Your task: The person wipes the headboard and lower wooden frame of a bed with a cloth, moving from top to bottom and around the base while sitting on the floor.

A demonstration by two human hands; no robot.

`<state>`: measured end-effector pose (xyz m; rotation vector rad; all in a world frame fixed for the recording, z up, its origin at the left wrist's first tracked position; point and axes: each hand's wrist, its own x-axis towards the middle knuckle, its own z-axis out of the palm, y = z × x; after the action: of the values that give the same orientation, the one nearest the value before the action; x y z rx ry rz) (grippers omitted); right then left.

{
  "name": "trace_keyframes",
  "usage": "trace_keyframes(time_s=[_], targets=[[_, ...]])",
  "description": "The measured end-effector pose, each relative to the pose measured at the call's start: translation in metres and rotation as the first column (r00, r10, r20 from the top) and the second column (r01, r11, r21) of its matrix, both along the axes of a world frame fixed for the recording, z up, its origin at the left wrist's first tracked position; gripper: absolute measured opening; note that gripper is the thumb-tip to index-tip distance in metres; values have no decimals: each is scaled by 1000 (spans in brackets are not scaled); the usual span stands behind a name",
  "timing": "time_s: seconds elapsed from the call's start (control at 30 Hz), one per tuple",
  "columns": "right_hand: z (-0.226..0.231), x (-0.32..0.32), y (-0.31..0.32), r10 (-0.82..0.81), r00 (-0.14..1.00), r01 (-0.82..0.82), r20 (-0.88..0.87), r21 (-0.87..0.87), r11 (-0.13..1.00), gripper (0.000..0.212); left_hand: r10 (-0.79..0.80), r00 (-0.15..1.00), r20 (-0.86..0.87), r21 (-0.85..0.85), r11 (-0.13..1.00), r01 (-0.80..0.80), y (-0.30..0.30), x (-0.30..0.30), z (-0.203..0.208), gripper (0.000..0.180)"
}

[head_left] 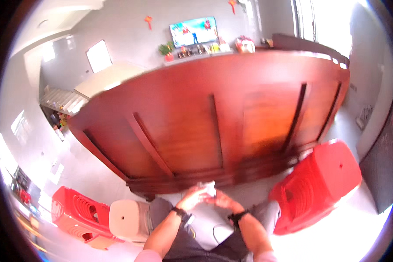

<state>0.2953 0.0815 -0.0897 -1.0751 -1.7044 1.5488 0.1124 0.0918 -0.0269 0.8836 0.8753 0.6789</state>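
In front of my lap, my two hands come together at a small white object (208, 188), pale and crumpled-looking; its kind is too blurred to tell. My left hand (192, 198) has its fingers closed around the object's left side. From the right, my right hand (223, 200) reaches in, its fingers bent against the lower right of the same object. Dark bands circle both wrists, and a thin dark cord (218, 231) loops between my knees.
A large reddish-brown wooden bench back (231, 74) spans the space ahead. Red plastic stools (336, 170) stand at my right; a beige stool (123, 218) and a red stool (70, 209) are at my left. Beyond the bench, a television (194, 31) hangs above a shelf with a potted plant (166, 50).
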Motion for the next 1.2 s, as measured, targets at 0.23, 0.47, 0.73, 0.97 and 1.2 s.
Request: trace_keyframes(time_s=[0.23,0.47,0.73,0.97,1.2], targets=[[3,-19,-12,-322,851,162,415,376,913,32,139,831,-538,4,987,-162,-12,-60,-5,34],[-72,-11,5,-298,610,209,734,214,954,32,253,903,-346,2,963,-269,12,-79,7,25],[-91,24,3,-701,568,683,431,230,694,24,464,871,-162,-36,879,-475,57,-103,-2,18],[-49,170,50,-936,73,995,344,-83,47,34,383,919,89,3,923,-385,60,-83,31,13],[-53,272,101,-998,57,936,39,345,67,50,428,902,60,51,901,-431,55,-101,35,16]])
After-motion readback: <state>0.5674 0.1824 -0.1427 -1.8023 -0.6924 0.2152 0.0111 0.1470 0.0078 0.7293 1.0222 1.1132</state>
